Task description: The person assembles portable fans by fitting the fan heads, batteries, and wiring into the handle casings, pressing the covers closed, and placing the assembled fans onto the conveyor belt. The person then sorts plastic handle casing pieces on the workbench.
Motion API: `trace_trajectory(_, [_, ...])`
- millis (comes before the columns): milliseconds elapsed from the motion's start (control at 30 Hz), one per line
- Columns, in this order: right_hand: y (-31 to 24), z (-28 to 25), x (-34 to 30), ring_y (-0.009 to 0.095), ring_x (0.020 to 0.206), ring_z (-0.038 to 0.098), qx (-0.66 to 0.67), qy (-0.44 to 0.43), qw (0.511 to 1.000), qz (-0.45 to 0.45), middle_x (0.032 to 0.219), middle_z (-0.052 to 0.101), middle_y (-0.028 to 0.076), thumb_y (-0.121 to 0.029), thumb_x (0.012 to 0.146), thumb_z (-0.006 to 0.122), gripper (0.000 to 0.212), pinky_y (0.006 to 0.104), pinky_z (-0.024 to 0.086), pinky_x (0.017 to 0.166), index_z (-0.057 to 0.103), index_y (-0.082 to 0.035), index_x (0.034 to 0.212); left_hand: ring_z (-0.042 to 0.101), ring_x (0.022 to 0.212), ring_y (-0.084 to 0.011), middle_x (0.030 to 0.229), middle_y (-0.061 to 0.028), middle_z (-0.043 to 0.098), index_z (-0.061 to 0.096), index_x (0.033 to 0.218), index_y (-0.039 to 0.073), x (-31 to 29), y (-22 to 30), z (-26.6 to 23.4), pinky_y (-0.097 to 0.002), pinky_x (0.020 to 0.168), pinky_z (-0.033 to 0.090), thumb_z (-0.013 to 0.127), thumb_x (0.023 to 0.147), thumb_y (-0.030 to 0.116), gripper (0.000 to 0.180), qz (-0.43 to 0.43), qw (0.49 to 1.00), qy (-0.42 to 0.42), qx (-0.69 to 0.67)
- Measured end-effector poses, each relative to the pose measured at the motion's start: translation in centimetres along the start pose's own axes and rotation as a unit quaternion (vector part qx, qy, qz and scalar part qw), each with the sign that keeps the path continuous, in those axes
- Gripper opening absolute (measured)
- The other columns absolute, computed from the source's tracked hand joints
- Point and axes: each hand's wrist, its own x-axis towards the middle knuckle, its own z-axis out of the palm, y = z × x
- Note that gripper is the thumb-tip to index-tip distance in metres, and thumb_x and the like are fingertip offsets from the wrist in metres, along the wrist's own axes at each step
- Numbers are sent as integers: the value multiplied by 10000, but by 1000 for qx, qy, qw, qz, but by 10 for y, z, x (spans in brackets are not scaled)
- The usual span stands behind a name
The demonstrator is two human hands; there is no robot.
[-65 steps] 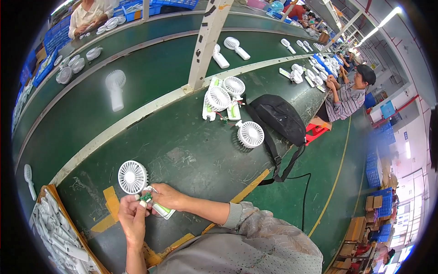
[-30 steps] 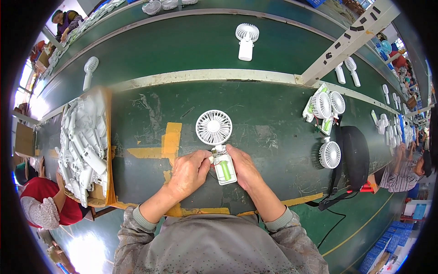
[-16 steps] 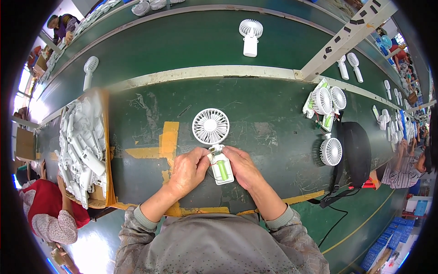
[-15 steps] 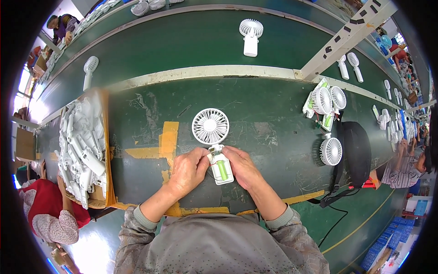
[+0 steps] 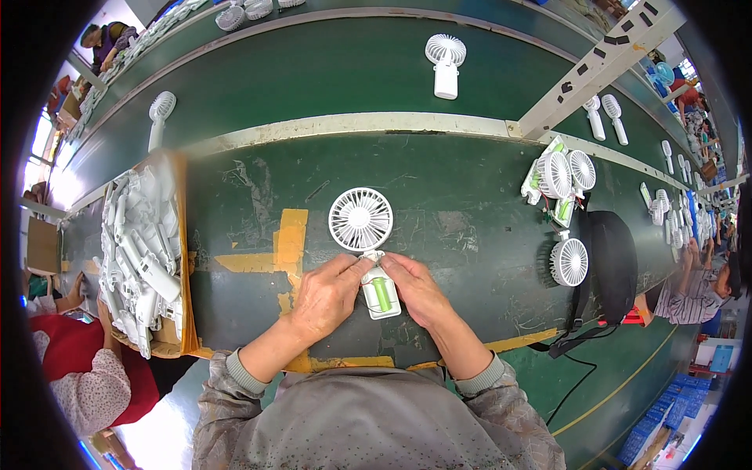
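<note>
Pinching one opened white handheld fan (image 5: 360,218) by the neck with two hands, clamping the left hand (image 5: 321,294) and the right hand (image 5: 419,291) on opposite sides and hiding the joint from view. Holding it at the middle of the dark green surface (image 5: 486,258), showing one green battery cell (image 5: 381,291) in the bared handle (image 5: 383,315). Seeing three white fan heads (image 5: 569,262) clustered at right, just beside one black bag (image 5: 612,258). Having one cardboard carton (image 5: 188,266) at left, heaped with white handle shells (image 5: 145,258) too jumbled for counting. Spotting four nearer fans (image 5: 446,76) on the green lane (image 5: 313,63) beyond the pale rail (image 5: 352,125), and losing part of that lane behind one slanting metal post (image 5: 599,69).
</note>
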Motion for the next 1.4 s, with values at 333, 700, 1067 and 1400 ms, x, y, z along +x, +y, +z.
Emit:
trace_trajectory(333, [2, -6, -1, 77, 914, 576, -71, -100, 991, -52, 1068, 599, 22, -47, 904, 527, 340, 235, 484, 791, 497, 6, 1239, 610, 767, -276, 897, -119, 566, 584, 1047, -38, 0, 3, -2, -373, 634, 527, 577, 697, -16, 350, 60, 994, -42, 79])
trace_trajectory(700, [1, 0, 0, 77, 936, 552, -88, -71, 991, -70, 1063, 597, 18, -11, 906, 497, 298, 227, 458, 802, 513, 7, 1203, 608, 824, -294, 921, -141, 566, 564, 1070, -56, 11, 11, -9, -388, 677, 520, 570, 703, 8, 373, 48, 987, -119, 91])
trace_trajectory(1067, [-3, -8, -12, 79, 922, 551, -106, -70, 991, -50, 1045, 595, 23, -100, 931, 507, 271, 237, 442, 802, 526, 11, 1178, 616, 910, -311, 898, -163, 587, 576, 829, -30, 17, -4, 1, -404, 725, 533, 515, 764, 45, 117, 95, 991, -83, 50])
trace_trajectory(1400, [12, -10, 3, 233, 1101, 529, -22, 42, 995, -85, 1235, 538, 138, -81, 849, 591, 431, 341, 417, 949, 481, 12, 1255, 468, 986, -164, 1028, 63, 497, 673, 846, 239, 217, 51, 104, -231, 780, 440, 539, 836, 227, 135, 433, 817, -178, 337])
